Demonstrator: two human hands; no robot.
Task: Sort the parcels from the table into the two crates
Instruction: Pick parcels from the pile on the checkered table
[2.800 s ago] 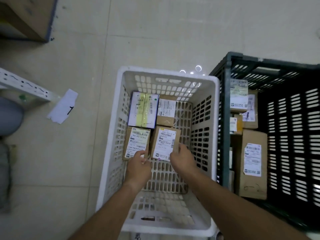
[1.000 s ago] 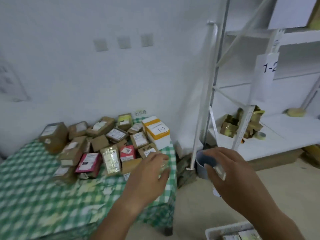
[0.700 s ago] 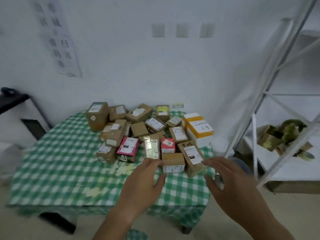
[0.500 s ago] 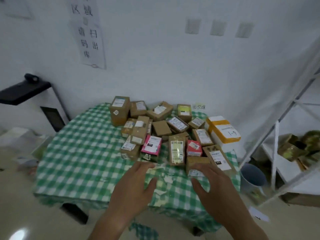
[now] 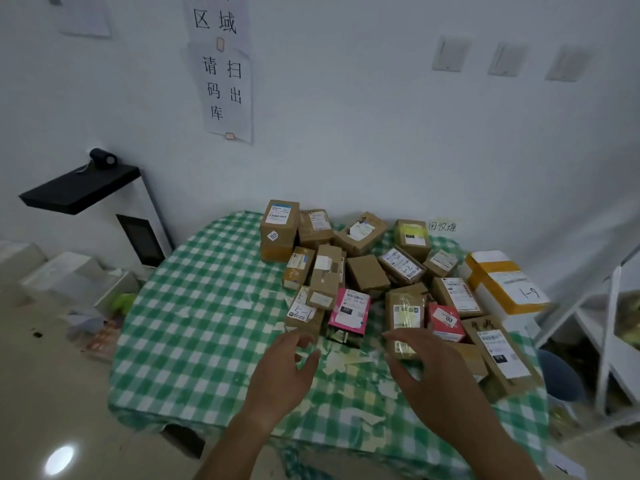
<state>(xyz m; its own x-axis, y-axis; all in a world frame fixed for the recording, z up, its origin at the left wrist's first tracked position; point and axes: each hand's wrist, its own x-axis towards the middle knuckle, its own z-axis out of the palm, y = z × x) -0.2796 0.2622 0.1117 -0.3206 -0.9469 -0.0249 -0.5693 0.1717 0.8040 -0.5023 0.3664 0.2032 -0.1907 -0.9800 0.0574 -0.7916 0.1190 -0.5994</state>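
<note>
Reaching out over the near edge of the surface (image 5: 207, 327), which is wearing a green-and-white checked cloth, both hands are hanging above it with nothing in them. The left hand (image 5: 280, 372) is lying with its fingers loosely spread and its thumb out to the right, near the small brown parcel marked "5-1" (image 5: 304, 315). The right hand (image 5: 429, 379) is also spread, fingers slightly bent, their tips just in front of the taped brown parcel (image 5: 404, 318); whether they are touching it is not clear.

The parcels are sitting in a loose heap on the far right part of the surface. A pink parcel (image 5: 349, 315) is lying between the "5-1" parcel and the taped one, and a small red parcel labelled "03" (image 5: 446, 322) is lying just right of the taped one. A tall brown parcel (image 5: 278, 228) is standing upright at the back left of the heap, and a white box with yellow bands (image 5: 505, 284) is resting at the far right edge. A paper notice (image 5: 221, 71) is hanging on the wall above.
</note>
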